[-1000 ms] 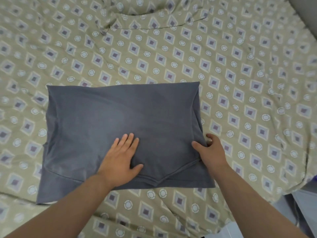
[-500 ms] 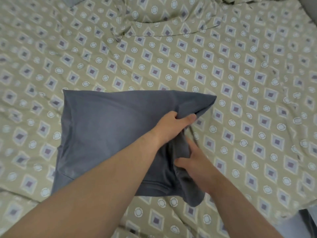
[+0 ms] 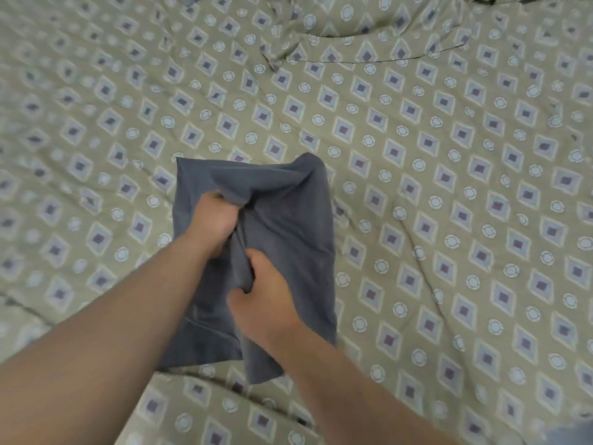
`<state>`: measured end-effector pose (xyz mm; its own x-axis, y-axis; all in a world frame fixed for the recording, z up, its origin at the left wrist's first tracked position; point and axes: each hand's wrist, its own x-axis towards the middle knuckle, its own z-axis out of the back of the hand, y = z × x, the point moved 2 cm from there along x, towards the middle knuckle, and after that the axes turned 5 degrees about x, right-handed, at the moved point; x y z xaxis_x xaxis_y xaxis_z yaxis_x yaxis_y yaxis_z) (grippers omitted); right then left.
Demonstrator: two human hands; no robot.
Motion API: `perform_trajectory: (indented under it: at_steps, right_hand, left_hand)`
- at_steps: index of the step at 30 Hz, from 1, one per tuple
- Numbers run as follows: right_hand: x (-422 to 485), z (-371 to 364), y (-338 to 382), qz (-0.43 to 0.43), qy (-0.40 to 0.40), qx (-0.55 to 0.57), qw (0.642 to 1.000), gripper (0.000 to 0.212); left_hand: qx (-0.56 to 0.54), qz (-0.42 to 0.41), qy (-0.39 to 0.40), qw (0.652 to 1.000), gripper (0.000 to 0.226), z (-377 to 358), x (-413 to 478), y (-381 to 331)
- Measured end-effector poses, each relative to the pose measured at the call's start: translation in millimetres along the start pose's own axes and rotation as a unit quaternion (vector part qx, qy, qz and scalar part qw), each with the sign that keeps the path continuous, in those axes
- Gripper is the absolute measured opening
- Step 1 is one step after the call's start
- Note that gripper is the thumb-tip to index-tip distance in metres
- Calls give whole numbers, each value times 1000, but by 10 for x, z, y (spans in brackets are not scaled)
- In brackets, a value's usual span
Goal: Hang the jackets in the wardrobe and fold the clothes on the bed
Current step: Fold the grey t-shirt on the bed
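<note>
- Well, closest to the near edge of the bed, the right hand is clenched round the lower part of a grey shirt, fingers curled into the cloth
- Just beyond it, the left hand grips a gathered fold higher up on the same shirt, its fingers closed on the cloth; the two hands are close together, one past the other
- The grey shirt lies around the middle of the bed, a little toward the near edge, doubled into a narrow strip running away from the person; its middle is bunched up between the hands and a loose tail trails at the near end
- Judging by that, this one piece is midway: folded over, but not flat or squared, so it wants a last fold and a smoothing down
- Around it the bed shows no other loose clothes and no finished pile, so I cannot tell how many pieces remain
- At the far edge a rumpled patterned cover lies heaped; nothing of the hanging half of the job is in view, so that part cannot be judged from here
</note>
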<state>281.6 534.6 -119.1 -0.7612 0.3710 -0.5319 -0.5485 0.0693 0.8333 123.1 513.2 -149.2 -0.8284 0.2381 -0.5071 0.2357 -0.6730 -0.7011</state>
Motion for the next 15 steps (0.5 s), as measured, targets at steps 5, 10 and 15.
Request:
perform_trajectory:
  at_steps: [5,10,15]
  right_hand:
    - [-51,-612,26,60,131,-89,986,44]
    - [206,38,-137,90,-32,-135,986,27]
    - [484,666,-394,86,-114,-227,963,25]
  left_hand:
    - [-111,190,-11,975,12,562,248,449]
    - [-172,152,24,973,31,724,198,727]
    - [-80,42,-8,996,26,698,261,722]
